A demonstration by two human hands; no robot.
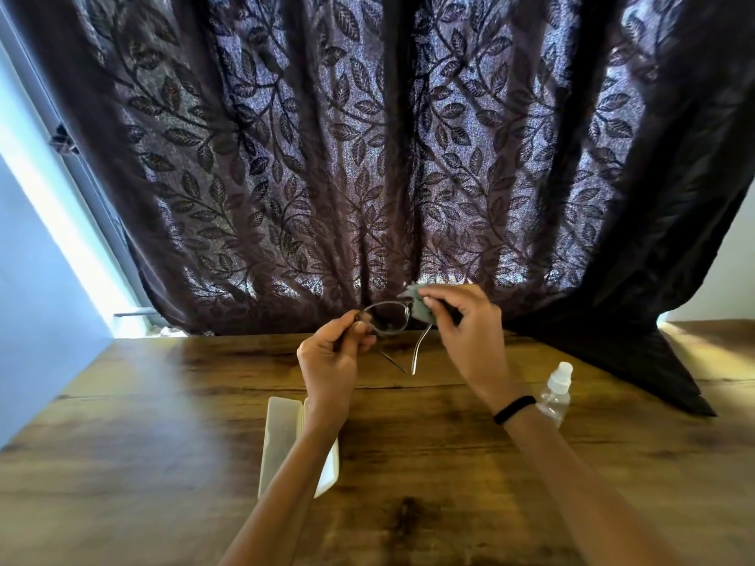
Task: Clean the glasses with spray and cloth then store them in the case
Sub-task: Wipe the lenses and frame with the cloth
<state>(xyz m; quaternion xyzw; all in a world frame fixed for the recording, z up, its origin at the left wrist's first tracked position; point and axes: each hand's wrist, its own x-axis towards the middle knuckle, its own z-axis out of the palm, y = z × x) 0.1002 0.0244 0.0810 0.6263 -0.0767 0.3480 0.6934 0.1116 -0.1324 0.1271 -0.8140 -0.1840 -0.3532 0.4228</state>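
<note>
- Above the tabletop [163,443], at 12 o'clock from the case [282,435], the left hand [331,361] pinches the glasses [386,318] by one hinge, likely to steady them for wiping.
- Right hand [465,320] pinches the cloth [418,306] around the other lens.
- Case lies open, nothing visible inside; the spray [555,392] sits at its 3 o'clock.

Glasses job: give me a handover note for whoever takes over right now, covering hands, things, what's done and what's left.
The left grip pinches the glasses at one end of the frame, above the table.
The right grip holds the cloth on the other lens.
The spray bottle is on the table at right; the case lies open under the left forearm.
Wiping is under way; storing in the case remains.
</note>
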